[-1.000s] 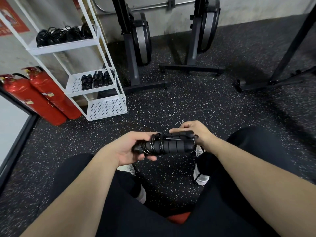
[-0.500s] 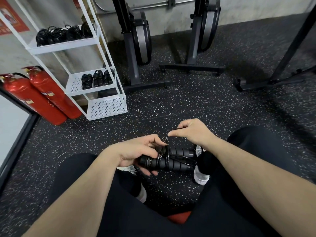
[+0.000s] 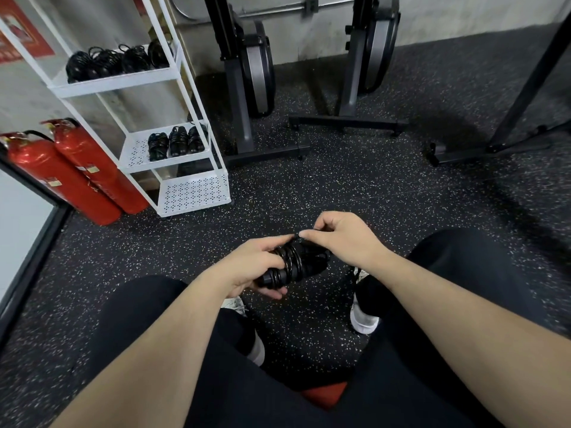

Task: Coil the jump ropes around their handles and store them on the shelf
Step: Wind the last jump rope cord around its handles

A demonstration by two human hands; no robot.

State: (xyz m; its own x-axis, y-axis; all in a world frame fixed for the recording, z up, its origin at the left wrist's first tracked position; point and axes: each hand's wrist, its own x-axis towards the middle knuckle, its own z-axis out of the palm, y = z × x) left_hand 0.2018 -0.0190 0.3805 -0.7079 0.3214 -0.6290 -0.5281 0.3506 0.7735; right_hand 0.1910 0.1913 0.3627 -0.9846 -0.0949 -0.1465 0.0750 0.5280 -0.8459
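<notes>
Head view: at frame centre, my left hand point(image 3: 247, 267) is gripping the jump rope handles point(image 3: 296, 265), while my right hand point(image 3: 336, 236) is pinching the rope point(image 3: 298, 235) just above; shelf point(image 3: 173, 72) is standing upper left.

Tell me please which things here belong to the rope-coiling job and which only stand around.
Job:
left hand, gripping the handles
right hand, pinching the cord
jump rope
shelf
stored ropes

Standing around:
extinguishers
rowing machines
rack leg
</notes>
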